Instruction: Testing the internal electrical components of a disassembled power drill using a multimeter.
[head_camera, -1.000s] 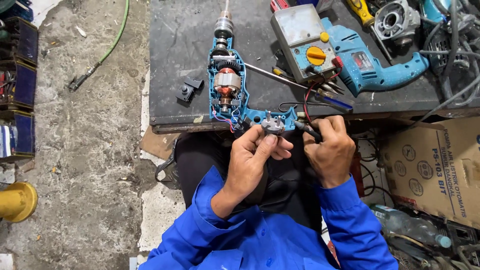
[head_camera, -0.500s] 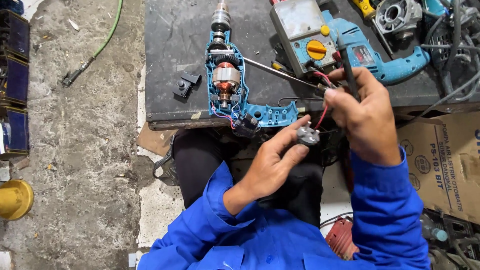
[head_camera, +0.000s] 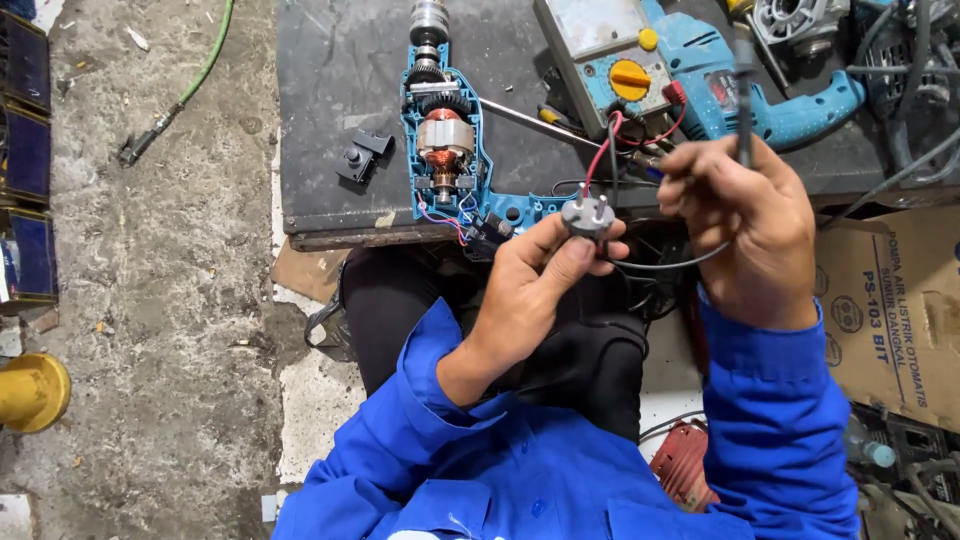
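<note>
My left hand (head_camera: 535, 275) pinches a small grey power plug (head_camera: 588, 215) with its two pins pointing up. My right hand (head_camera: 745, 225) is raised beside it and grips black meter probes (head_camera: 742, 95) whose red and black leads (head_camera: 600, 150) run up to a grey multimeter with a yellow dial (head_camera: 612, 55). Just left of the plug lies an opened blue electric drill (head_camera: 445, 150) on the dark workbench (head_camera: 330, 110), its copper motor winding and thin wires exposed. Both arms wear blue sleeves.
A black switch part (head_camera: 360, 158) lies on the bench left of the drill. A second blue drill (head_camera: 770, 95) and metal parts crowd the bench's right end. A cardboard box (head_camera: 895, 310) stands at right, a yellow object (head_camera: 30, 392) on the concrete floor at left.
My left hand has come away from the open drill's handle and now holds the plug up. My right hand has risen and moved right with the probes.
</note>
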